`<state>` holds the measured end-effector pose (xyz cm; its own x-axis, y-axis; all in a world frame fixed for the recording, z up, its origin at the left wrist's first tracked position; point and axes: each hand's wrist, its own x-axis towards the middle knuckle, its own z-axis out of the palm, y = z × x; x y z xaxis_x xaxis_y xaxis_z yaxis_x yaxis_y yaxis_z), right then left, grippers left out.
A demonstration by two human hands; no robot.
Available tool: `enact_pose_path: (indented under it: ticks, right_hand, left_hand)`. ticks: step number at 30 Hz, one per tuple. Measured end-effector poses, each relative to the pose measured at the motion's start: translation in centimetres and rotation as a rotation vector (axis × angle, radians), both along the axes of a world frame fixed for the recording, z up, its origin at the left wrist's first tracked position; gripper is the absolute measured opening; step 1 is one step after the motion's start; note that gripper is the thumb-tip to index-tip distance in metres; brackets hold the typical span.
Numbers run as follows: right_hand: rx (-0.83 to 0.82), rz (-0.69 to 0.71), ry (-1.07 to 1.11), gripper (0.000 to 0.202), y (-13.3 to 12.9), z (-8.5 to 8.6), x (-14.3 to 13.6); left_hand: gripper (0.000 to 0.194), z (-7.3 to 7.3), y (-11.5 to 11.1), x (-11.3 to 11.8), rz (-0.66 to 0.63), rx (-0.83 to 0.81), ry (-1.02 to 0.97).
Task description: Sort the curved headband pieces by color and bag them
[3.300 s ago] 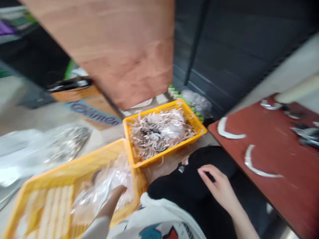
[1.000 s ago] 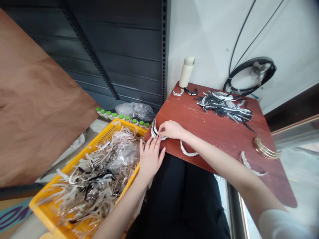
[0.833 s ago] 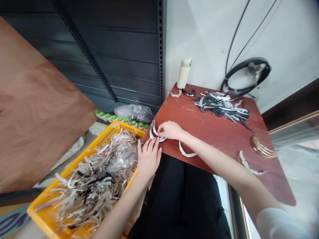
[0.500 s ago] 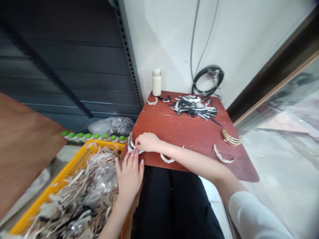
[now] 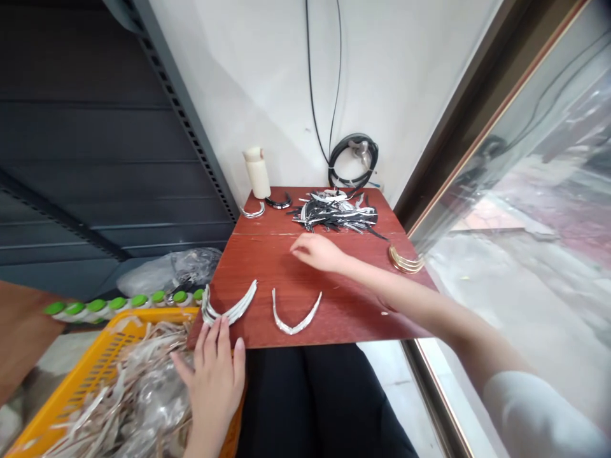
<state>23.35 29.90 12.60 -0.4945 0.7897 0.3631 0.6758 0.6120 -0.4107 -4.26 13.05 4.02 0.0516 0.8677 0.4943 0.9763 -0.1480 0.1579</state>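
A small stack of curved silver strips [image 5: 229, 308] lies at the near left corner of the red-brown table [image 5: 267, 267]. My left hand [image 5: 213, 375] rests flat at the table's front edge, fingertips just touching that stack, fingers apart and holding nothing. My right hand [image 5: 317, 251] hovers over the middle of the table, fingers loosely spread and empty, between the stack and a pile of black and silver strips [image 5: 337, 213] at the back. A single curved silver strip [image 5: 294, 315] lies near the front edge.
A yellow basket [image 5: 79, 388] full of pale strips and a plastic bag sits at lower left. Green-capped bottles [image 5: 119, 302] line up behind it. A cream bottle [image 5: 256, 172], gold curved pieces [image 5: 405, 261], a coiled black cable [image 5: 353, 156] and a window at right surround the table.
My right hand has let go of the silver stack and moved back toward the table's middle. The camera has swung right, and my left hand has slid slightly down.
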Motion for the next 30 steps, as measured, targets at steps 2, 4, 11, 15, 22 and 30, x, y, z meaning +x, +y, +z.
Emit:
enact_pose_path:
  ticks: [2, 4, 11, 15, 22, 30]
  right_hand:
    - [-0.001, -0.138, -0.033, 0.013, 0.9, 0.1, 3.8]
    - [0.004, -0.245, -0.058, 0.015, 1.4, 0.2, 7.1]
    - [0.024, -0.472, -0.061, 0.019, 3.1, -0.5, 13.5]
    - [0.017, -0.488, -0.089, 0.022, 4.6, -0.7, 12.9]
    - [0.038, -0.326, -0.193, 0.022, 7.3, -0.5, 5.9]
    - [0.044, -0.238, -0.234, 0.023, 9.1, -1.7, 0.6]
  left_hand:
    - [0.053, -0.2, 0.2, 0.6, 0.023, -0.005, -0.027]
    - [0.053, -0.2, 0.3, 1.2, 0.054, 0.012, -0.059]
    - [0.053, 1.3, 0.8, 3.0, -0.078, 0.084, -0.117]
    - [0.047, 1.7, 0.7, 5.1, -0.444, 0.064, -0.108]
    - [0.03, 1.2, 0.3, 8.3, -0.493, 0.032, -0.143]
    - [0.031, 1.0, 0.0, 8.4, -0.431, 0.063, -0.182]
